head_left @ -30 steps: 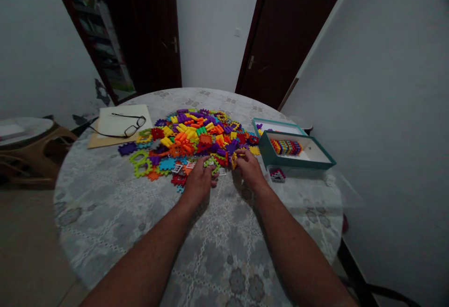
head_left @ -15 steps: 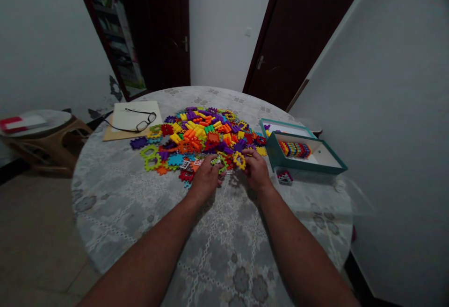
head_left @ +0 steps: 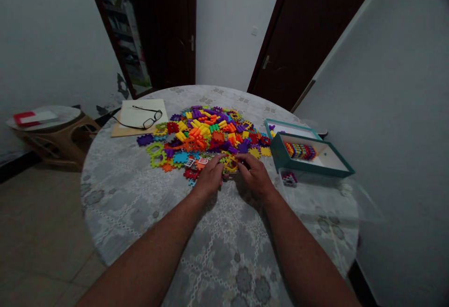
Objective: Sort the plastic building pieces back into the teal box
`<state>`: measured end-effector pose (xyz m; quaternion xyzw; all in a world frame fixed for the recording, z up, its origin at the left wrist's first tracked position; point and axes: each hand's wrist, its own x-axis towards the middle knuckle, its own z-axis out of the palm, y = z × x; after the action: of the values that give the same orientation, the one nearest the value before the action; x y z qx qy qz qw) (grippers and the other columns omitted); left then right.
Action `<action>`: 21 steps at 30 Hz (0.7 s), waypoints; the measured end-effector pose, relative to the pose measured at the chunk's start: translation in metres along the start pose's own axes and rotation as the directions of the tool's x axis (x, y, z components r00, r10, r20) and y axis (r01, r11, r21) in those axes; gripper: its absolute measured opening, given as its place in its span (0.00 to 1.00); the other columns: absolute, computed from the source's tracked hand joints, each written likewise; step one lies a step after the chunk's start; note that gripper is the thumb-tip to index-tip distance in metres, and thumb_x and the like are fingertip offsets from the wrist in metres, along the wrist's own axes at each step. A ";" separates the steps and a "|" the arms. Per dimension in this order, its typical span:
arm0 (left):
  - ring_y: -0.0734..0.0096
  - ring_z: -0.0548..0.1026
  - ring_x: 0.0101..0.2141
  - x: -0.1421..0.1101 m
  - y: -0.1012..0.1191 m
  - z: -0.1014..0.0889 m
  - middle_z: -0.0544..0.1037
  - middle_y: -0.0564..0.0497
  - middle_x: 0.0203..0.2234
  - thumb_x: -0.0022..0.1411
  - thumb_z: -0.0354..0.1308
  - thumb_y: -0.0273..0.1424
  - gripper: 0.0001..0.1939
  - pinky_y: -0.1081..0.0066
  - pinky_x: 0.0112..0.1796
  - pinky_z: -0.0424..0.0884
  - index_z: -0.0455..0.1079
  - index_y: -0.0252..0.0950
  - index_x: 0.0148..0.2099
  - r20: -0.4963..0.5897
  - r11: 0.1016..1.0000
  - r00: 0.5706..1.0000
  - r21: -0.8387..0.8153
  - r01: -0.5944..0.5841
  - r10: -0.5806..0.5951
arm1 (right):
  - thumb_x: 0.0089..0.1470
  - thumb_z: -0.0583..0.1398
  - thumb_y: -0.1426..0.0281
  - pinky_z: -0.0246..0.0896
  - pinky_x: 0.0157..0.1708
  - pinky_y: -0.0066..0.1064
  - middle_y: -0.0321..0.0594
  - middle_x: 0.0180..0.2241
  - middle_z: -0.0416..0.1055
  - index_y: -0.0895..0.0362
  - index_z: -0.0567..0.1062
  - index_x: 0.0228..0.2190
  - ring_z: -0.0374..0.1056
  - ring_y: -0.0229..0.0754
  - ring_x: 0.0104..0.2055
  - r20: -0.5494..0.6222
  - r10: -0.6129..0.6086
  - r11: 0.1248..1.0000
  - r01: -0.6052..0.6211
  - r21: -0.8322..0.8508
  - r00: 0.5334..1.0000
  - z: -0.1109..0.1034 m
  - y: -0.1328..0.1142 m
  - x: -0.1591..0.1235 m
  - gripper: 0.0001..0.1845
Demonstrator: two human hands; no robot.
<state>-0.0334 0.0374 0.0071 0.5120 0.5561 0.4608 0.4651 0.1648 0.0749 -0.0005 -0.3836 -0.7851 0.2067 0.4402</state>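
Your right hand [head_left: 254, 172] has its thumb and fingers clamped on the right edge of a yellow, gear-edged plastic ring [head_left: 230, 163], which sits between your two hands at the near side of a heap of bright, interlocking plastic pieces [head_left: 203, 132]. Your left hand [head_left: 211, 174] is curled at the ring's left side with its fingertips near or at the edge; whether they are closed on the ring or on another piece, you cannot tell from this view. Just left of that hand lie small white lattice pieces [head_left: 190, 162]. Right of your right hand stand a clear container of small pink and dark pieces [head_left: 289, 179] and an open teal box [head_left: 315, 164] holding rows of multicoloured pieces [head_left: 300, 151]. Black-framed glasses [head_left: 148, 123] rest on pale paper [head_left: 131, 110] at the far left of the round, patterned table [head_left: 220, 232]
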 end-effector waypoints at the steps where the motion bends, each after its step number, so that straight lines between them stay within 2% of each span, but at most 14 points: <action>1: 0.63 0.83 0.37 0.000 0.000 0.000 0.86 0.45 0.45 0.70 0.56 0.35 0.25 0.67 0.39 0.79 0.78 0.41 0.65 -0.014 0.999 0.999 0.021 -0.049 0.049 | 0.70 0.61 0.70 0.73 0.54 0.41 0.45 0.48 0.83 0.51 0.83 0.51 0.79 0.49 0.51 0.018 -0.053 0.998 0.054 -0.030 0.998 -0.002 0.000 0.001 0.13; 3: 0.55 0.83 0.51 0.001 -0.001 0.001 0.85 0.43 0.54 0.69 0.61 0.36 0.21 0.59 0.54 0.78 0.80 0.42 0.62 -0.039 0.986 0.987 0.069 -0.151 0.154 | 0.70 0.61 0.72 0.74 0.53 0.41 0.46 0.47 0.83 0.51 0.84 0.51 0.79 0.49 0.50 0.050 -0.129 0.988 0.133 -0.081 0.990 -0.003 0.001 0.001 0.13; 5: 0.51 0.80 0.58 0.002 -0.004 0.001 0.84 0.42 0.58 0.69 0.63 0.35 0.19 0.54 0.62 0.73 0.80 0.42 0.60 -0.046 0.971 0.975 0.104 -0.213 0.219 | 0.71 0.61 0.73 0.75 0.53 0.41 0.47 0.47 0.82 0.52 0.83 0.52 0.79 0.50 0.50 0.065 -0.164 0.976 0.171 -0.134 0.984 -0.001 0.003 0.001 0.14; 9: 0.50 0.80 0.58 0.004 -0.010 0.003 0.84 0.41 0.57 0.71 0.62 0.34 0.19 0.51 0.64 0.71 0.79 0.41 0.61 -0.057 0.966 0.970 0.123 -0.228 0.236 | 0.72 0.60 0.71 0.75 0.54 0.43 0.48 0.49 0.82 0.52 0.83 0.53 0.78 0.51 0.52 0.065 -0.149 0.962 0.160 -0.221 0.987 0.008 0.005 0.000 0.14; 11: 0.52 0.82 0.53 0.003 -0.010 0.004 0.85 0.41 0.55 0.71 0.61 0.33 0.19 0.53 0.60 0.74 0.79 0.40 0.61 -0.049 0.968 0.974 0.131 -0.215 0.223 | 0.71 0.61 0.70 0.75 0.56 0.44 0.50 0.50 0.81 0.52 0.83 0.52 0.77 0.52 0.54 0.034 -0.125 0.959 0.129 -0.252 0.992 0.011 0.004 0.000 0.13; 13: 0.57 0.84 0.42 0.001 -0.009 0.006 0.86 0.42 0.49 0.72 0.60 0.33 0.20 0.59 0.49 0.78 0.78 0.39 0.63 -0.019 0.982 0.986 0.097 -0.160 0.163 | 0.70 0.61 0.69 0.74 0.58 0.45 0.50 0.51 0.81 0.52 0.83 0.51 0.77 0.53 0.56 -0.023 -0.100 0.963 0.091 -0.255 0.995 0.012 0.002 0.000 0.13; 16: 0.65 0.81 0.30 -0.001 -0.006 0.007 0.86 0.45 0.41 0.73 0.58 0.35 0.25 0.68 0.32 0.75 0.73 0.38 0.68 -0.001 0.999 1.000 -0.029 -0.019 0.019 | 0.68 0.58 0.69 0.73 0.58 0.45 0.48 0.49 0.81 0.52 0.82 0.49 0.77 0.52 0.54 -0.159 -0.021 0.986 -0.006 -0.167 0.987 0.008 -0.002 0.000 0.14; 18: 0.67 0.79 0.28 -0.001 -0.005 0.007 0.86 0.47 0.39 0.72 0.58 0.36 0.27 0.72 0.26 0.69 0.70 0.38 0.70 -0.008 0.993 0.998 -0.099 0.063 -0.064 | 0.67 0.57 0.69 0.75 0.50 0.42 0.45 0.48 0.82 0.52 0.80 0.52 0.78 0.48 0.46 -0.236 0.115 0.993 -0.116 0.009 0.965 0.006 -0.006 0.002 0.16; 19: 0.68 0.80 0.28 0.000 -0.005 0.006 0.85 0.47 0.39 0.71 0.58 0.36 0.27 0.73 0.24 0.67 0.70 0.38 0.69 -0.010 0.989 0.996 -0.120 0.088 -0.090 | 0.67 0.57 0.67 0.75 0.45 0.39 0.43 0.47 0.82 0.51 0.78 0.54 0.77 0.45 0.40 -0.233 0.197 0.976 -0.169 0.134 0.952 0.005 -0.008 0.002 0.17; 21: 0.67 0.81 0.29 0.001 -0.005 0.005 0.85 0.46 0.39 0.71 0.58 0.37 0.26 0.74 0.22 0.64 0.72 0.38 0.68 0.000 0.984 0.994 -0.146 0.106 -0.107 | 0.66 0.60 0.64 0.72 0.34 0.34 0.40 0.44 0.83 0.50 0.74 0.58 0.72 0.41 0.31 -0.129 0.324 0.890 -0.256 0.376 0.937 0.004 -0.010 0.004 0.20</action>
<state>-0.0294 0.0383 0.0017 0.4445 0.5494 0.4764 0.5231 0.1559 0.0716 0.0059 -0.4292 -0.6234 0.3709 0.5382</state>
